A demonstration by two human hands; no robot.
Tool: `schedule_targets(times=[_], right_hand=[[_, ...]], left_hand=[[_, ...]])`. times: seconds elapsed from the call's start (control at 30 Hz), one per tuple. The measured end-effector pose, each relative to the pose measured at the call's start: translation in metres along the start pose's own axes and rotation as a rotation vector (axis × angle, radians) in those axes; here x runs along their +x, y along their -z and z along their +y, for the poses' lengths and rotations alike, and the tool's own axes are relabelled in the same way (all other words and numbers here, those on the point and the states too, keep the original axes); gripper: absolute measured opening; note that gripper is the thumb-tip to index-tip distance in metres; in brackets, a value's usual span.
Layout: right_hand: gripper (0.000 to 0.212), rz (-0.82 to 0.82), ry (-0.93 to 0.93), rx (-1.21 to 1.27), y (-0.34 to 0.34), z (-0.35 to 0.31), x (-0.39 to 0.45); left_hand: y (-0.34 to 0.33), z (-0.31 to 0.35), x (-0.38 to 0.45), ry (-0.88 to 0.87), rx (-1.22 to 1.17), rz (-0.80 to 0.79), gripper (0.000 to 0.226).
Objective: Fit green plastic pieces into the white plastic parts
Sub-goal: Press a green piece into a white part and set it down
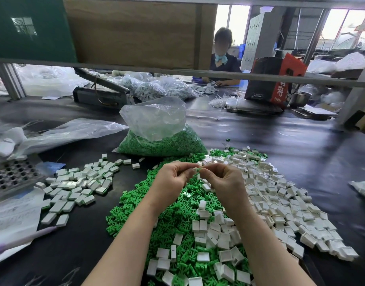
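A small white part [196, 169] with a bit of green was pinched between the fingertips of the left hand [173, 178] and the right hand [223, 178], held up over the green pile [136, 207]. More white parts [280, 203] were heaped on the right of the black table [280, 137]. Done pieces [78, 182] were spread at the left, and a bag of green bits [161, 141] was set behind.
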State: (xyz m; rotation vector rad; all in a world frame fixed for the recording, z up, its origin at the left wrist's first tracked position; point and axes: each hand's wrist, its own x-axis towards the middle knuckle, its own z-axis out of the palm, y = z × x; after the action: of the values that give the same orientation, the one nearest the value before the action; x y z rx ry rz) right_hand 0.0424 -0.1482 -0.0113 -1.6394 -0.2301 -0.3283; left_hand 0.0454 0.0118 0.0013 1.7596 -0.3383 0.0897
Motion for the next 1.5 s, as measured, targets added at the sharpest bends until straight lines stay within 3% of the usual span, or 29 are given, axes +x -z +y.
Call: schedule_targets(times=[0.17, 0.37, 0.57, 0.67, 0.77, 1.07, 1.5], right_hand=[[0.006, -0.034, -0.017, -0.093, 0.001, 0.000, 0.001], [0.016, -0.231, -0.081, -0.206, 0.002, 0.001, 0.000], [0.023, -0.286, -0.125, -0.048, 0.003, -0.002, -0.001], [0.024, -0.305, -0.132, 0.020, 0.002, -0.002, -0.001], [0.025, -0.328, -0.168, 0.054, 0.000, -0.002, -0.003], [0.019, -0.412, -0.242, 0.059, 0.004, 0.005, -0.003], [0.017, -0.485, -0.210, -0.047, 0.009, 0.003, -0.005]], left_hand=[[0.003, 0.002, -0.001, -0.027, 0.072, -0.015, 0.022], [0.005, 0.001, 0.001, -0.034, 0.135, -0.052, 0.020], [0.010, -0.004, 0.000, 0.047, 0.054, -0.092, 0.007], [0.010, -0.004, -0.001, 0.101, 0.120, -0.202, 0.025], [0.008, -0.001, -0.003, 0.093, 0.138, -0.248, 0.029], [0.005, -0.004, -0.006, 0.140, 0.098, -0.286, 0.026], [0.006, -0.005, -0.010, 0.174, 0.077, -0.341, 0.021]])
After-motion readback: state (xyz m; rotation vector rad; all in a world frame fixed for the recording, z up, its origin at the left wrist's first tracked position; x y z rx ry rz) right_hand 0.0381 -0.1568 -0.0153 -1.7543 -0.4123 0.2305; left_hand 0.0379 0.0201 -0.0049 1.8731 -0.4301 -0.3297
